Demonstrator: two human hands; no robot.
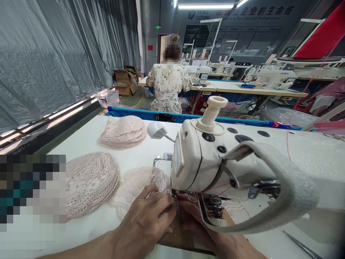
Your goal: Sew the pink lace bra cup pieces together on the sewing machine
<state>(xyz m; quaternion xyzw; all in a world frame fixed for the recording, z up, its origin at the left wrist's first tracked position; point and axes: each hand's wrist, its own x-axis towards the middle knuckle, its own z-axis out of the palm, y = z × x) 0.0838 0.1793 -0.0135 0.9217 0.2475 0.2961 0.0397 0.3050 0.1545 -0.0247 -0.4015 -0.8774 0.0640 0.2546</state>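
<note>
A pale pink lace piece (134, 183) with loose threads lies under the needle area of a white sewing machine (188, 158). My left hand (147, 216) is closed on the lace's near edge, fingers curled just left of the needle. Right of the needle, under the machine head, my right hand (199, 223) pinches the edge of the same lace; the machine's parts partly hide its fingers. A thick stack of lace pieces (91, 183) sits to the left, and a second pile of lace (124, 131) lies behind it.
Tweezers (302, 244) lie at the table's right front. A white curved band (293, 194) arches before the machine. Blue cloth (134, 112) lines the far table edge. Beyond, a person (168, 86) sits at another table with sewing machines (272, 77). Cardboard boxes (125, 81) stand back left.
</note>
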